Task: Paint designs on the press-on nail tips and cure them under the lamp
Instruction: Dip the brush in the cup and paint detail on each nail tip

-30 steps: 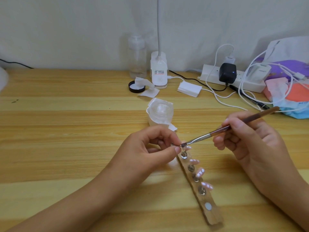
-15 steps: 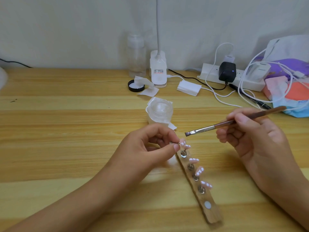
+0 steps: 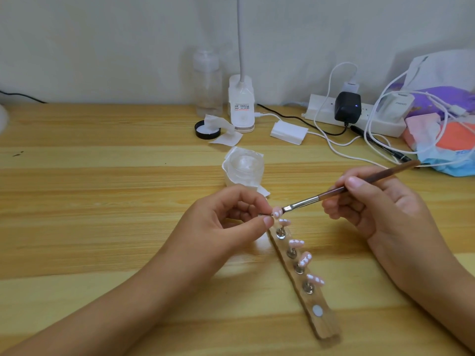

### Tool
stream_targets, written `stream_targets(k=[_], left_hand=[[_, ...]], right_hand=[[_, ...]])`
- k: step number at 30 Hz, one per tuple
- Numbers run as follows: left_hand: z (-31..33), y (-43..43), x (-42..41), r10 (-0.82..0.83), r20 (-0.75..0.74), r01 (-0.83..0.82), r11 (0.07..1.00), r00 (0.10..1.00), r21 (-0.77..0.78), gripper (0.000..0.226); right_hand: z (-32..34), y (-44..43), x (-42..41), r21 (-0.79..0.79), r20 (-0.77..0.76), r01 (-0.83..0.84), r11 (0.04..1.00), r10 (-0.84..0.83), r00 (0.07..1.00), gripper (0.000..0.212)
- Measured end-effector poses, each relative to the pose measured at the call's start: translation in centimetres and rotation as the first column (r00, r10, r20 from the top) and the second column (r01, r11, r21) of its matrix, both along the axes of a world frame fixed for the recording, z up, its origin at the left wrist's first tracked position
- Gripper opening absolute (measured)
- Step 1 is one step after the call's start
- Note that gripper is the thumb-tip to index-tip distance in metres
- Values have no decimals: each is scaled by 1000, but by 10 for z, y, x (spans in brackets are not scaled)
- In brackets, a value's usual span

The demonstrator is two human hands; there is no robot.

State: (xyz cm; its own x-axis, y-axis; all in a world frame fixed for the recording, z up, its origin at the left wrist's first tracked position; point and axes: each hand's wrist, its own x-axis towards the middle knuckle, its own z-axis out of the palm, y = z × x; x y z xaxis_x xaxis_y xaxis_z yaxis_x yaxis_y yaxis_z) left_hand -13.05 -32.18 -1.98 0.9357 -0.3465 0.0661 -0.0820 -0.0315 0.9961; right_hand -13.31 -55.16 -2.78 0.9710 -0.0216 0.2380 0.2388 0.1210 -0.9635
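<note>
Fingers (image 3: pixel 267 221) of the left hand (image 3: pixel 221 224) are curled, with thumb and forefinger pinching the mount of a pale pink press-on nail tip with white dots (image 3: pixel 277 214). The tip is held just above the far end of the wooden holder strip (image 3: pixel 324 328) on the tabletop (image 3: pixel 102 201). The right hand (image 3: pixel 380 209) grips a brown-handled flat brush with a metal ferrule (image 3: pixel 334 191) in a pen hold. The brush axis slopes from upper right down to lower left, and the bristles meet the tip's right edge. The tip lies directly left of the right fingers, so the next stroke probably follows that axis
</note>
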Motion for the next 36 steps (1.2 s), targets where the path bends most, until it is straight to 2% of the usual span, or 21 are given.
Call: stream_targets(k=[5,8,11,13,16,18,21,24,28,30,36], left_hand=[[1,0,0,8,17,-8,1000,1000,18,16],[1,-1,0,12,28,-13,1000,1000,27,19],[1,-2,0,9,30,-10,1000,1000,20,12],[1,-2,0,7,32,-8,1000,999,24,12],[3,-1,-1,8,28,-9,999,1000,33,20],[3,-1,-1,17,23,-18,999,1000,41,22],[3,-1,-1,25,19,-26,999,1000,45,21],[3,-1,-1,29,18,-30,999,999,40,22],[3,-2,-1,24,-7,-24,1000,1000,14,20],[3,-2,-1,25,-20,-25,1000,999,1,20],[3,-3,-1,27,-47,-30,998,999,-47,13]], right_hand=[[-1,-2,2,57,15,46,997,-46,999,21],[4,1,-1,68,76,-10,998,4,997,19],[3,3,-4,53,78,-39,998,35,996,21],[5,5,-5,46,82,-55,997,52,995,7],[5,5,-6,26,74,-44,999,42,996,15],[3,4,-5,33,77,1,999,-4,997,5],[1,2,-2,41,68,57,998,-60,996,18],[4,3,-2,71,79,21,997,-26,996,22],[7,6,-6,30,103,-88,996,84,991,2],[5,6,-5,10,88,-68,998,67,994,3],[2,4,-1,25,52,46,999,-48,997,23]])
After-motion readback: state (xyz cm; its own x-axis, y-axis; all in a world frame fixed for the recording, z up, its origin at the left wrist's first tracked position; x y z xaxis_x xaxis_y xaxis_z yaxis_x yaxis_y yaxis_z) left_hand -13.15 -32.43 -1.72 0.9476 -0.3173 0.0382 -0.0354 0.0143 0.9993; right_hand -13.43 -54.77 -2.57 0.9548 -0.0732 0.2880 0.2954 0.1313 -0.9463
